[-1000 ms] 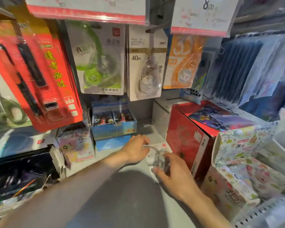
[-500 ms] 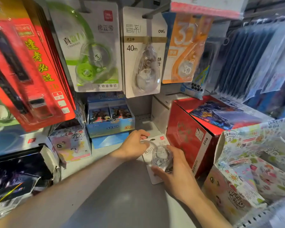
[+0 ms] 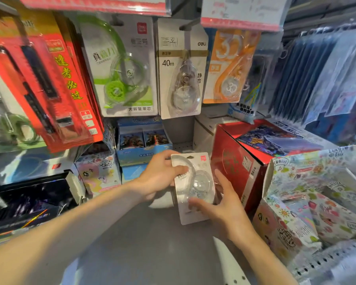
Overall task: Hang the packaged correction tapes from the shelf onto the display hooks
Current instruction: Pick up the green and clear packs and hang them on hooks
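Note:
A white carded correction tape package point(image 3: 193, 188) with a clear blister is held tilted just above the grey shelf point(image 3: 144, 239). My left hand point(image 3: 158, 175) grips its upper left edge, thumb across the card. My right hand point(image 3: 220, 208) holds the lower part, thumb on the blister. Above, a green correction tape pack point(image 3: 121, 75), a clear 40m pack point(image 3: 183, 73) and an orange pack point(image 3: 230, 66) hang from display hooks point(image 3: 188, 25).
A red box point(image 3: 240, 161) stands right of the package. Patterned cardboard display boxes point(image 3: 308, 202) fill the right. Blue card boxes point(image 3: 142, 145) sit behind, and red pen packs point(image 3: 43, 87) hang at left. Price tag strips point(image 3: 240, 19) overhang the hooks.
The package was lying on the shelf under both hands; it now is lifted and turned face-up toward me, with both hands holding it. The view has tilted slightly.

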The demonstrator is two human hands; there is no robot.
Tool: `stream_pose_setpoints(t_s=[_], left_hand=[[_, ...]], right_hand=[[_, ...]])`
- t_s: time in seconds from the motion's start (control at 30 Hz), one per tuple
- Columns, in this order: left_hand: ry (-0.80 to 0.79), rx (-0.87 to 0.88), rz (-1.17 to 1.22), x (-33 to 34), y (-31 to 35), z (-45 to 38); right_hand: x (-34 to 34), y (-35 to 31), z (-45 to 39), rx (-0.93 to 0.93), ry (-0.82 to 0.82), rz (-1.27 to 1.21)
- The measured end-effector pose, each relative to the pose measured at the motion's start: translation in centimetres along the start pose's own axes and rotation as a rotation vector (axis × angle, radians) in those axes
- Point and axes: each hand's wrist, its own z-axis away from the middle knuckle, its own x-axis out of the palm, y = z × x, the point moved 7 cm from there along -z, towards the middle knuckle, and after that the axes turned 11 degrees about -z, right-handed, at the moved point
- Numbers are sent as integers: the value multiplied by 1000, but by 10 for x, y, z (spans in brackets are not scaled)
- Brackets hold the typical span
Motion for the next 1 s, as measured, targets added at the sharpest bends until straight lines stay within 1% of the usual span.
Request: stream_pose_setpoints(t_s=[0.2, 0.3, 0.4, 0.6, 0.7, 0.8, 0.9, 1.0], left_hand=[[-32, 126, 32, -43, 28, 36], [3, 176, 65, -67, 40, 52], [71, 244, 32, -85, 54, 71], [281, 425, -118, -102, 93, 118], [403, 489, -145, -103, 112, 139], [543, 506, -198, -100, 129, 158], [666, 486, -217, -97, 145, 174], [753, 453, -196, -97, 158, 189]], right_hand=[[14, -33, 2, 79, -100, -238], [29, -53, 7, 90, -148, -327], [35, -79, 10, 52, -201, -342], [27, -129, 7, -96, -304, -290], [17, -147, 4, -155, -368, -271], [6, -165, 2, -233, -424, -265], [-3, -181, -1, -301, -459, -277], [-5, -191, -1, -356, -486, -294]])
